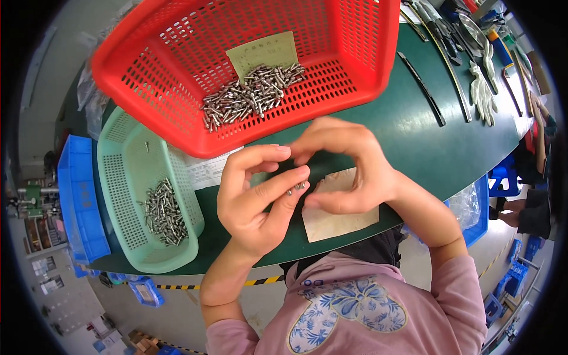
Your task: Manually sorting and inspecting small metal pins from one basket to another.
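Note:
My left hand [257, 198] is closed, with several small metal pins [297, 189] pinched between its thumb and fingers, their ends showing. Close beside it, my right hand [361, 168] has its fingers curved and its thumb well apart from them, with nothing visible in it. The right fingertips come up to the left index finger; whether they touch, I cannot tell. Beyond the hands, a pile of similar metal pins [251, 94] lies in a tilted red basket [355, 92] with a yellowish paper slip [264, 53]. More metal pins [165, 216] fill part of a light green basket [118, 201] at the left.
Beneath my right hand, a beige paper sheet [343, 222] rests on the green table [414, 139]. A printed sheet [207, 171] lies between the baskets. Blue bins [83, 201] stand at far left. White gloves [483, 94] and long dark tools [421, 89] lie at right.

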The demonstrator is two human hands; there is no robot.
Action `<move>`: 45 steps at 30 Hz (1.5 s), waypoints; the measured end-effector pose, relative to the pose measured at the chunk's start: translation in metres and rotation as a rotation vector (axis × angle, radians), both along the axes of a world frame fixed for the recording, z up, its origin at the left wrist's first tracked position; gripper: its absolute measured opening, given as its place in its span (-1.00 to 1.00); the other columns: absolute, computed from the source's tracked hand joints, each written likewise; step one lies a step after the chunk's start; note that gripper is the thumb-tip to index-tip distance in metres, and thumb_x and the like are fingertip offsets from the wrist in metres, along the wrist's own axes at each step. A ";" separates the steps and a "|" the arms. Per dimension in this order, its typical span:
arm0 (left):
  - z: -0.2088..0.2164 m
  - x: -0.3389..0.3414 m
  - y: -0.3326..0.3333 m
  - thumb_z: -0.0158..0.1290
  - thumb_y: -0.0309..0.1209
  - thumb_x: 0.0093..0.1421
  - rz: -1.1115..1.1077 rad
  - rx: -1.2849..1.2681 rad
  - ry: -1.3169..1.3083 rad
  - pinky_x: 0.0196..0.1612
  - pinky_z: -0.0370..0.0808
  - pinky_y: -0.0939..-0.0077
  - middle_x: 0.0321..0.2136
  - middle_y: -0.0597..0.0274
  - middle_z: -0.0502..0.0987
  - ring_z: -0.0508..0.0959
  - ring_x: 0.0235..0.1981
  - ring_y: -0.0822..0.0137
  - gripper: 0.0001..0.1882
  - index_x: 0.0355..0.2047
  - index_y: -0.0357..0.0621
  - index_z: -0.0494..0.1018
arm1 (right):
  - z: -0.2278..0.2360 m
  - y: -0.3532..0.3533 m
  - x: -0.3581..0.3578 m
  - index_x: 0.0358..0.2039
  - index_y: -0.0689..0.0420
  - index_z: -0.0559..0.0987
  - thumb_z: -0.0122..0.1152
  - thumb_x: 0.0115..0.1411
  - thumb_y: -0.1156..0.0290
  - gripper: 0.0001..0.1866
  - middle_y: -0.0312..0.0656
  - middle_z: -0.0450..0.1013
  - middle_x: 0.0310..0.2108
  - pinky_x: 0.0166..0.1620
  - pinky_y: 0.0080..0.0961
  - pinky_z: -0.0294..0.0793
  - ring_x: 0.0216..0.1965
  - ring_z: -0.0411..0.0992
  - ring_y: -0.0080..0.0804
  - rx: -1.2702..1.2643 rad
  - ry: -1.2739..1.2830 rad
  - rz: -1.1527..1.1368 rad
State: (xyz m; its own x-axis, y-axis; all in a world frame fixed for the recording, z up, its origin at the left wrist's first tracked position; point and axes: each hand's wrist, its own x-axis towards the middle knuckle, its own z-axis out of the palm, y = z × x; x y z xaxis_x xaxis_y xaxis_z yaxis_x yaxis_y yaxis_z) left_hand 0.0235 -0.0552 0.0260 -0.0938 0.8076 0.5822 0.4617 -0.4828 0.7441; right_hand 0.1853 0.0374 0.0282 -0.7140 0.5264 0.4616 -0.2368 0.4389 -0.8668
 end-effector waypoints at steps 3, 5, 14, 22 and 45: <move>0.005 0.000 -0.004 0.21 -0.56 -0.03 -0.041 -0.195 -0.231 -0.22 0.45 0.50 -0.19 0.10 0.44 0.47 -0.19 0.30 -0.79 -0.32 -0.23 0.60 | 0.001 0.003 0.000 -0.18 0.12 0.54 0.41 -0.35 0.43 -0.43 -0.21 0.45 -0.36 -0.24 -0.42 0.35 -0.31 0.43 -0.30 0.248 -0.056 -0.233; 0.003 -0.001 -0.003 0.16 -0.59 0.04 -0.146 -0.356 -0.486 -0.13 0.46 0.50 -0.15 0.09 0.43 0.47 -0.17 0.33 -0.83 -0.31 -0.35 0.57 | -0.004 0.003 -0.003 -0.17 0.05 0.56 0.38 -0.39 0.44 -0.40 -0.31 0.41 -0.36 -0.22 -0.45 0.28 -0.37 0.39 -0.35 0.454 -0.002 -0.328; 0.002 -0.008 -0.005 0.09 -0.66 0.06 -0.396 -0.707 -1.052 -0.07 0.42 0.52 -0.16 0.15 0.42 0.48 -0.17 0.35 -0.89 -0.36 -0.39 0.55 | -0.004 -0.001 -0.006 -0.28 0.01 0.62 0.38 -0.39 0.49 -0.51 -0.40 0.36 -0.44 -0.22 -0.44 0.25 -0.46 0.31 -0.44 0.501 -0.008 -0.303; 0.000 -0.007 -0.003 0.09 -0.65 0.07 -0.432 -0.721 -1.060 -0.05 0.40 0.52 -0.19 0.16 0.43 0.47 -0.16 0.35 -0.92 -0.40 -0.36 0.55 | -0.007 0.002 -0.001 -0.33 0.10 0.63 0.37 -0.25 0.44 -0.65 -0.33 0.43 -0.48 -0.02 -0.28 0.26 -0.45 0.40 -0.48 0.484 -0.036 -0.248; 0.002 -0.003 -0.003 0.16 -0.64 0.01 -0.228 -0.503 -0.637 -0.20 0.48 0.62 -0.23 0.14 0.45 0.51 -0.26 0.41 -0.88 -0.38 -0.36 0.56 | -0.006 0.002 -0.003 -0.34 0.11 0.62 0.36 -0.27 0.49 -0.65 -0.32 0.44 -0.47 -0.05 -0.29 0.29 -0.45 0.41 -0.47 0.527 -0.020 -0.264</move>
State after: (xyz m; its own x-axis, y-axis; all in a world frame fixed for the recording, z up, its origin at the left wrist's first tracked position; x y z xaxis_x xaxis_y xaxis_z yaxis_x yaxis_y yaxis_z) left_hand 0.0209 -0.0581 0.0285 -0.0854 0.9956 0.0389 -0.1883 -0.0545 0.9806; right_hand 0.1826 0.0399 0.0225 -0.6012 0.3907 0.6971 -0.0472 0.8534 -0.5190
